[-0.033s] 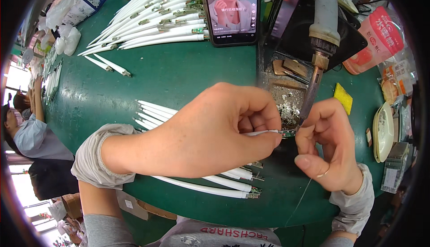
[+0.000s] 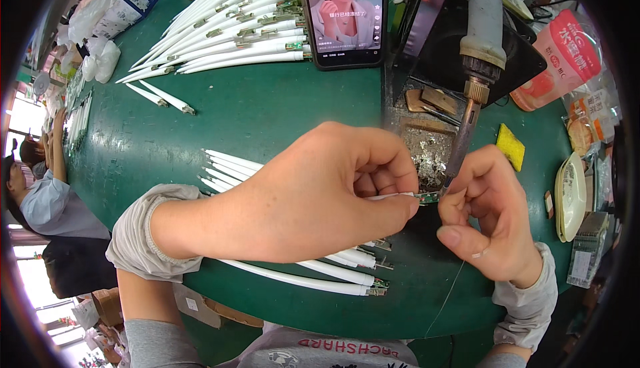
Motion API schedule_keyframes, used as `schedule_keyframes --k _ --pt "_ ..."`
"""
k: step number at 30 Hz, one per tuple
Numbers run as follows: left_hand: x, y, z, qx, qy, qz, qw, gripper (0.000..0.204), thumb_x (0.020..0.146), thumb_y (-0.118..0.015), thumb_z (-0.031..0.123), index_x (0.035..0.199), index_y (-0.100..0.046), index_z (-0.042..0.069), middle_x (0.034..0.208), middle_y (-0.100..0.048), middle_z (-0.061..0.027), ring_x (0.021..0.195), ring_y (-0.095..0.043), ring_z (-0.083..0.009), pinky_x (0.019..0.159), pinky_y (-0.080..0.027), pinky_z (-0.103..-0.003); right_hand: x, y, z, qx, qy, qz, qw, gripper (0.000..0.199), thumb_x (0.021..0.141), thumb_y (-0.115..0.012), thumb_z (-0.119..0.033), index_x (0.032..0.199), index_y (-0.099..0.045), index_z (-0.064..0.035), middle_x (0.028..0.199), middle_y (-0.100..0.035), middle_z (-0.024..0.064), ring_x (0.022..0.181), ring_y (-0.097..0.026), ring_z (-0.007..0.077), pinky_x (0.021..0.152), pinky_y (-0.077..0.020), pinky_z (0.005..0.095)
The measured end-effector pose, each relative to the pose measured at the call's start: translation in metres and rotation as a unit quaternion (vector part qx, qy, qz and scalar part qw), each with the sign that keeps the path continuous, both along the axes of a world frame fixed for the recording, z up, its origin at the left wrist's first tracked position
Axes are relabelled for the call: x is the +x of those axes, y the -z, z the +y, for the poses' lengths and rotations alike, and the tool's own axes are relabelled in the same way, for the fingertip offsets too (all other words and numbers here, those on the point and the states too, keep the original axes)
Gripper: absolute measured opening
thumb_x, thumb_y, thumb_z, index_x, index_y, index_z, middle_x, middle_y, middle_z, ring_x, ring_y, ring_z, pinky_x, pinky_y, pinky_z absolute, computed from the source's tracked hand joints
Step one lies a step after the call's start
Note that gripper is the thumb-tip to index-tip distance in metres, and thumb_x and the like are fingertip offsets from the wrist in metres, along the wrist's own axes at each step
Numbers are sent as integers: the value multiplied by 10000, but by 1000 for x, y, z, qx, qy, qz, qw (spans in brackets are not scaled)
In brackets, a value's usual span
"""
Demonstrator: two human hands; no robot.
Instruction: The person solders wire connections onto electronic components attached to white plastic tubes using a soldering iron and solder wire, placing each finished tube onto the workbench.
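My left hand [image 2: 293, 201] is closed on a slim white tube, pinching it between thumb and fingers. From the tube's end a small green circuit board [image 2: 428, 198] sticks out, right at the tip of a soldering iron [image 2: 483, 38] mounted above with its tip down. On the other side of the tip, my right hand [image 2: 490, 225] is curled, thumb and index finger closed on a thin solder wire [image 2: 445, 295] that trails down toward the table's near edge. Its pinched end is hidden by the fingers. Under my left forearm lie several white tubes [image 2: 300, 280] with board ends.
A large fan of white tubes [image 2: 233, 38] lies at the back left, beside an upright phone [image 2: 343, 58]. Behind the board sits a solder-crusted tray [image 2: 427, 125]. At right are a yellow sponge [image 2: 511, 147], a pink pouch [image 2: 559, 58] and stacked pale dishes [image 2: 571, 198]. Another person [image 2: 50, 198] sits far left.
My right hand has shifted very slightly at the iron tip. The left hand, tube and board stay almost in place.
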State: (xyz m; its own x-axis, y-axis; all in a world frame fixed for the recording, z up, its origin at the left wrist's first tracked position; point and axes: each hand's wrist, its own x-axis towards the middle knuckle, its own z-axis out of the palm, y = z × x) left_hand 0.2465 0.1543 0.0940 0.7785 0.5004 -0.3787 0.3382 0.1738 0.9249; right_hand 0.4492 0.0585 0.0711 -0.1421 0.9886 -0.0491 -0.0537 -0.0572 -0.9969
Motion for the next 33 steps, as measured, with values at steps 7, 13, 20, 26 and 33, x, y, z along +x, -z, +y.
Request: schedule_keyframes --k 7,13,20,26,33 --pt "2 6 3 -27 -8 -30 999 95 860 -640 20 939 -602 -17 837 -613 -7 759 -551 -39 640 -449 -185 15 -18 9 98 -110 -302 942 216 925 -552 -195 858 -555 10 716 -588 108 559 -544 212 541 -428 303" --pt "2 4 2 -32 -23 -36 999 101 864 -637 22 948 -606 -26 829 -617 -18 735 -551 -40 635 -448 -184 33 -34 10 -239 -174 29 955 83 861 -626 -39 893 -569 12 744 -651 107 618 -617 128 513 -450 201" --pt "2 7 2 -22 -28 -57 998 97 867 -631 21 945 -596 -24 827 -613 -10 734 -545 -34 643 -446 -178 32 -23 13 -225 -149 134 954 126 845 -640 -8 885 -523 14 714 -653 137 560 -639 147 400 -404 188" --pt "2 8 4 -56 -32 -74 995 110 870 -635 38 952 -592 -21 822 -613 -12 724 -545 -34 632 -444 -176 16 -18 11 -171 -63 94 979 139 928 -554 -104 951 -465 -1 677 -637 130 475 -582 125 385 -395 188" --pt "2 7 4 -72 -21 -66 995 124 885 -629 76 956 -594 -19 805 -617 -22 683 -545 -41 595 -443 -174 10 -7 6 -80 -20 54 995 161 954 -512 -145 943 -424 -12 653 -614 123 468 -552 109 408 -403 185"
